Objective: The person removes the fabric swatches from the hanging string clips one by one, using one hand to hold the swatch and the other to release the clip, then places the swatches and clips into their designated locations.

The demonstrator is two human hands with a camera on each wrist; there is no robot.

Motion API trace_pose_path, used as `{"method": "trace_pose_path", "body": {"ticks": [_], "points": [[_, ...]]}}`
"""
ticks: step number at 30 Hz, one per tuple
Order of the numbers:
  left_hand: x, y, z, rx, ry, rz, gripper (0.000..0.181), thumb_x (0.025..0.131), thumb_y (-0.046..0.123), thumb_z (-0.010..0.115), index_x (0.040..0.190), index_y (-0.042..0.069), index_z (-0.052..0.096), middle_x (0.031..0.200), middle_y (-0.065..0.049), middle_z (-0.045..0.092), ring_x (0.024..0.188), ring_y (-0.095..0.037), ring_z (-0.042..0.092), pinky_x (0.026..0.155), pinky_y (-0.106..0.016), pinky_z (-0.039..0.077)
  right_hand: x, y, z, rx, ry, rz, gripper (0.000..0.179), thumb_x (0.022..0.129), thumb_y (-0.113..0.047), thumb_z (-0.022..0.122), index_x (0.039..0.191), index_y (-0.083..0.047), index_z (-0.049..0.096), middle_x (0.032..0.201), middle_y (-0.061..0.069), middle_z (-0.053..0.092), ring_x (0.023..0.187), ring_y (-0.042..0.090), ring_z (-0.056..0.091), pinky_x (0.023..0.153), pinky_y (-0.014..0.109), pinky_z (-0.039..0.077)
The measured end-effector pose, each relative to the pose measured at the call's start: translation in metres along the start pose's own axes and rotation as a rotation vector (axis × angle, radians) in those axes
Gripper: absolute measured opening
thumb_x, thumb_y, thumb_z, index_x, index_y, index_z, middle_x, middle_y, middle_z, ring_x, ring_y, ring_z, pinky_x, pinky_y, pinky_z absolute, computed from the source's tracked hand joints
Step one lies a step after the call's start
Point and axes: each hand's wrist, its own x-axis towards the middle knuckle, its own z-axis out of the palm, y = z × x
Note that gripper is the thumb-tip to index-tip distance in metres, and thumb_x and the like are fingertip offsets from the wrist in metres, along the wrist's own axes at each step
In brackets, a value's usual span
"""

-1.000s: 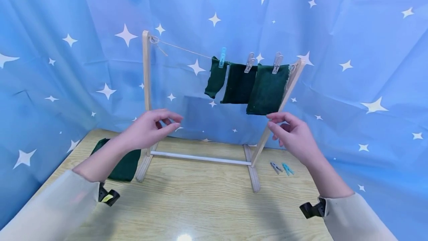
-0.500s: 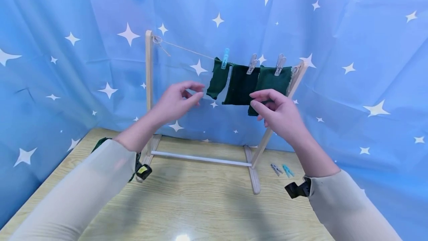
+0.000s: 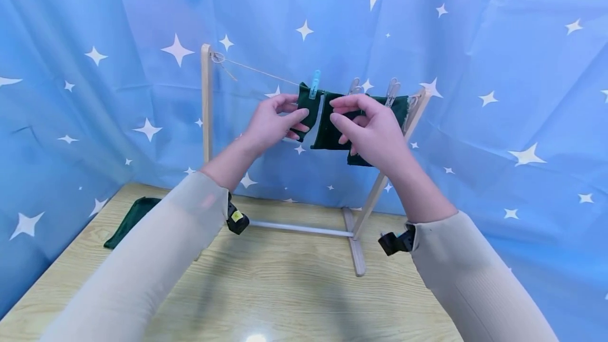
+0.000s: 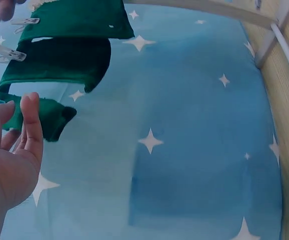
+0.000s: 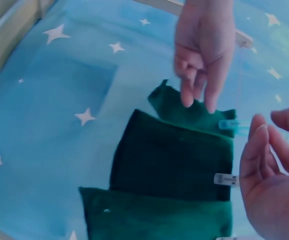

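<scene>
Three dark green cloth pieces hang from a thin string (image 3: 261,72) on a wooden frame. The narrow one (image 4: 52,117), at the left, is held by a blue clothespin (image 3: 315,84). Clear clothespins (image 3: 393,91) hold the middle cloth (image 3: 328,133) and the right-hand cloth (image 3: 401,107). My left hand (image 3: 273,123) is at the narrow cloth, thumb and fingers apart and loosely bent; whether they touch it I cannot tell. In front of the middle cloth, my right hand (image 3: 375,133) has its fingers relaxed around nothing, partly hiding the cloths behind.
The frame's left post (image 3: 206,104) and slanting right post (image 3: 415,117) stand on a wood-grain table (image 3: 275,289), joined low down by a white rod (image 3: 299,229). Another green cloth (image 3: 135,218) lies on the table at the left, partly behind my sleeve. A blue star-patterned curtain (image 3: 475,120) hangs behind.
Both hands have risen toward the line. The left has moved right to the narrow cloth; the right has moved left across the middle cloth. My right wrist now covers the loose clothespins.
</scene>
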Motion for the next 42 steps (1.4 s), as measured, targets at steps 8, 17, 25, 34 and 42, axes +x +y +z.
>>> {"method": "trace_pose_path", "body": {"ticks": [8,17,25,34,42], "points": [[0.001,-0.003,0.005,-0.096,0.006,0.014,0.036,0.111,0.026,0.069,0.141,0.007,0.070,0.127,-0.016,0.080,0.089,-0.026,0.083,0.079,-0.027,0.067,0.019,-0.012,0.007,0.036,0.025,-0.003,0.037,0.112,-0.029,0.067,0.147,-0.016,0.067,0.140,0.006,0.065,0.082,0.027,0.074,0.062,0.027,0.061],[0.002,-0.007,0.002,-0.126,0.037,0.000,0.032,0.110,0.025,0.069,0.131,0.002,0.074,0.121,-0.020,0.081,0.075,-0.013,0.080,0.078,-0.024,0.066,0.040,-0.031,0.017,-0.011,0.015,0.048,0.050,0.112,-0.027,0.067,0.160,-0.020,0.056,0.162,0.001,0.055,0.088,0.025,0.079,0.067,0.026,0.064],[0.003,-0.011,0.004,-0.126,0.036,-0.005,0.030,0.110,0.026,0.070,0.129,0.003,0.075,0.116,-0.019,0.082,0.074,-0.013,0.080,0.076,-0.024,0.066,0.060,-0.040,0.027,-0.047,-0.027,0.134,0.062,0.114,-0.030,0.063,0.171,-0.021,0.041,0.175,-0.004,0.043,0.094,0.028,0.080,0.069,0.027,0.064],[0.002,-0.010,0.003,-0.087,0.028,0.002,0.027,0.110,0.026,0.070,0.126,0.004,0.076,0.115,-0.017,0.082,0.076,-0.015,0.080,0.074,-0.025,0.065,0.063,-0.035,0.031,-0.009,-0.023,0.191,0.057,0.115,-0.035,0.060,0.168,-0.021,0.046,0.168,-0.001,0.051,0.091,0.028,0.079,0.066,0.027,0.061],[0.000,-0.009,0.001,-0.008,0.043,0.012,0.028,0.110,0.029,0.070,0.124,0.006,0.077,0.115,-0.015,0.083,0.079,-0.016,0.077,0.083,-0.031,0.063,0.061,-0.032,0.028,-0.011,0.030,0.145,0.049,0.111,-0.033,0.067,0.157,-0.019,0.057,0.151,0.004,0.062,0.071,0.016,0.074,0.061,0.028,0.058]]}}
